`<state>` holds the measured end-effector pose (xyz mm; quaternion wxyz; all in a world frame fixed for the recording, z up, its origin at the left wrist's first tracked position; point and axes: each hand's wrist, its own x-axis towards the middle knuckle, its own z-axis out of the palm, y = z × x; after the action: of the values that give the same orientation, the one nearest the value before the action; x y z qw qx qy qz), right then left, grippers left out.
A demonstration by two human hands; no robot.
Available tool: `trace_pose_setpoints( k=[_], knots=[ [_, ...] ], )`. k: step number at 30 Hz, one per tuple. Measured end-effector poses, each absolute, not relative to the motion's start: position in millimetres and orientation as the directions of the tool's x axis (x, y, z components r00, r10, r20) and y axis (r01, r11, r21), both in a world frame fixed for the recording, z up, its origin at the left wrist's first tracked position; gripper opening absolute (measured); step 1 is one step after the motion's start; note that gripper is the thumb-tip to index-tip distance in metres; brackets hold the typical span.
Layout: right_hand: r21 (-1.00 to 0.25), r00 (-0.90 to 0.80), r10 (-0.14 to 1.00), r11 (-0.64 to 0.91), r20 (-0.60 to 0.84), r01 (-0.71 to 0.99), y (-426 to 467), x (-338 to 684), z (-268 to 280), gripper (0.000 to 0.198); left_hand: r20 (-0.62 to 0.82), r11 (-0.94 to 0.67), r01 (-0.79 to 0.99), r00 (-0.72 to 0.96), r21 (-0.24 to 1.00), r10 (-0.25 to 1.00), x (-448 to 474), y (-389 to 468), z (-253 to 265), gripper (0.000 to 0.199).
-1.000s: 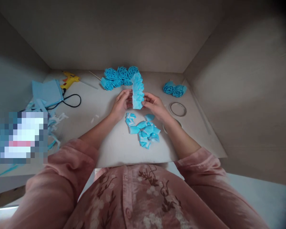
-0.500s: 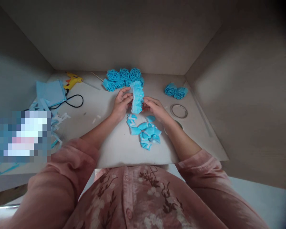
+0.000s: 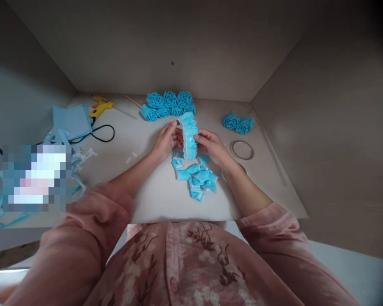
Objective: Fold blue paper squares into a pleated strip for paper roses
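Between my two hands a pleated strip of light-blue fabric petals [image 3: 190,137] is held up lengthwise, its white band edge toward the left. My left hand [image 3: 167,139] pinches that band edge near the top, fingers curled behind it. My right hand [image 3: 210,143] grips the petal edge from the right, thumb and forefinger at its middle. Just below the strip, loose folded blue petals [image 3: 198,175] lie in a heap on the white tabletop [image 3: 159,197]. Behind it stand several finished blue fabric roses [image 3: 170,99], partly covered by the strip's upper end.
Two more blue roses [image 3: 238,123] and a roll of tape [image 3: 242,150] lie at the right. A yellow glue gun [image 3: 101,106] with a black cord, folded blue fabric sheets [image 3: 71,121] and scraps [image 3: 84,157] lie left, by a blurred-out patch [image 3: 38,177]. Panels enclose the table's back and sides.
The strip has tilted slightly and sits a little lower and to the right in view. My right fingers have shifted onto its petal edge. The whole scene has shifted slightly right.
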<state>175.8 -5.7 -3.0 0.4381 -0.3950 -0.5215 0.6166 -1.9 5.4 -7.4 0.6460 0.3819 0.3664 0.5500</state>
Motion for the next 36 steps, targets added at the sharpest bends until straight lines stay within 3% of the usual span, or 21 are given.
trace_pose_setpoints(
  k=[5,11,17,25,36],
  knots=[
    [-0.992,-0.350,0.936,-0.074,-0.033,-0.104,-6.7,175.6,-4.5,0.035,0.006,0.031,-0.437,0.084,0.899,0.996,-3.0,6.2,-8.9,0.041],
    [-0.993,-0.433,0.899,-0.103,-0.070,-0.054,-6.6,177.5,-3.8,0.040,-0.030,0.046,-0.425,0.042,0.904,0.999,-4.5,10.8,-12.6,0.038],
    [-0.975,-0.302,0.947,-0.158,-0.104,-0.159,-5.0,174.8,-1.2,0.062,-0.075,0.093,-0.480,0.058,0.872,0.996,-0.7,11.8,-15.2,0.034],
    [-0.968,-0.226,0.972,-0.001,0.058,-0.252,-1.1,176.6,-3.3,0.036,-0.121,0.226,-0.462,0.246,0.858,0.962,3.2,0.3,-11.8,0.033],
    [-0.972,-0.249,0.968,-0.081,-0.024,-0.219,-4.0,178.1,0.9,0.032,-0.136,0.240,-0.423,0.261,0.874,0.956,2.9,-1.9,-8.2,0.037]
  ],
)
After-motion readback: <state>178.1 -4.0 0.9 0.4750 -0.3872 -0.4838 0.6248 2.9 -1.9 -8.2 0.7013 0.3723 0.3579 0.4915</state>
